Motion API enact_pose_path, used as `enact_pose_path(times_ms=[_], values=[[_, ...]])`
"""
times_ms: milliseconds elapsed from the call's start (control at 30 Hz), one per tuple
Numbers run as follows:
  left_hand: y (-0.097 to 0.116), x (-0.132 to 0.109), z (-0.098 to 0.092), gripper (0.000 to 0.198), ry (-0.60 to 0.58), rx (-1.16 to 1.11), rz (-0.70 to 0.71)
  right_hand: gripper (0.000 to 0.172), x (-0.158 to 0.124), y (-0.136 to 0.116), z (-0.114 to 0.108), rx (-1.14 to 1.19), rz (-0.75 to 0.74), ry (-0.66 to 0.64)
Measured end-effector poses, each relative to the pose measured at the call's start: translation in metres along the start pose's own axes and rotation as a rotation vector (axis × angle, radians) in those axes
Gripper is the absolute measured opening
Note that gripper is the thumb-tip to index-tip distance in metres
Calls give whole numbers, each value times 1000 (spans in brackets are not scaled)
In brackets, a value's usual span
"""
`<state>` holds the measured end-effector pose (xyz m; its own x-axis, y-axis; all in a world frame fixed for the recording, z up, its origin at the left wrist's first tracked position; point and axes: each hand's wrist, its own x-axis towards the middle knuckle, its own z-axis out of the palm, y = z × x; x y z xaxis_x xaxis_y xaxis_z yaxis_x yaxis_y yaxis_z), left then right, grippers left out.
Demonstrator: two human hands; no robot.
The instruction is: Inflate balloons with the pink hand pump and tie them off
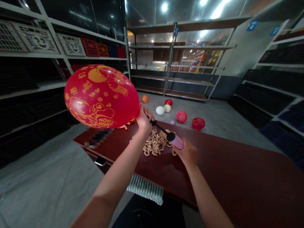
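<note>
A large inflated red balloon [104, 96] with gold printing hangs off to the left, its neck end at my left hand [144, 118]. The fingers of that hand are closed around the neck and the black tip of a hand pump, though the join itself is hidden. My right hand [188, 152] grips the pink body of the balloon pump [177, 142]. Between the two hands the pump's black rod shows, drawn out. Under the pump, a heap of curled beige pieces [155, 144] lies on the dark red table [225, 171].
Several balloons rest on the floor beyond the table, among them a red balloon [198, 123] and a white balloon [160, 110]. A pixelated dark object [98, 137] lies at the table's left. Metal shelving [171, 63] stands behind; crates [38, 39] fill the left rack.
</note>
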<state>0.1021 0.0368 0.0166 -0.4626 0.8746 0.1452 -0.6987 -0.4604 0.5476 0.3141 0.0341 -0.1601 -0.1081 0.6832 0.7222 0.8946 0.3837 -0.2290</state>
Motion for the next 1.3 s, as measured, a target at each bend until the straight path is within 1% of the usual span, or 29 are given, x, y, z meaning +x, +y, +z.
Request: enact_pose_path(times_ms=[67,133,233,300,367,467,600,700,833,967,1133,1300], values=[[-22,-1,7,61,-14,24,-21,40,0,1,-1,-1,38,4],[-46,-5,11,63,-22,51,-33,41,0,-1,-2,-9,63,9],[-84,-12,8,62,-24,73,-70,44,2,-5,-5,-30,88,30],[-104,-16,2,61,-9,56,-98,44,3,-7,-7,-62,108,46],[-116,-18,-4,58,12,25,-117,42,4,-7,-7,-98,126,45],[-119,-16,-13,55,53,7,-131,41,5,-6,-7,-137,117,19],[-108,-11,-26,55,138,17,-140,36,6,-8,-5,-170,36,-28],[-95,-12,-39,50,191,-5,-173,32,5,-14,-6,-168,-49,-77],[-71,-13,-57,47,230,-44,-205,29,2,-21,-8,-183,-123,-109],[-42,-10,-72,47,252,-83,-208,27,-1,-23,-8,-179,-164,-134],[-5,-3,-82,48,247,-81,-181,29,-1,-22,-11,-190,-221,-147],[28,12,-83,53,290,-46,-105,32,-1,-21,-12,-166,-230,-131]])
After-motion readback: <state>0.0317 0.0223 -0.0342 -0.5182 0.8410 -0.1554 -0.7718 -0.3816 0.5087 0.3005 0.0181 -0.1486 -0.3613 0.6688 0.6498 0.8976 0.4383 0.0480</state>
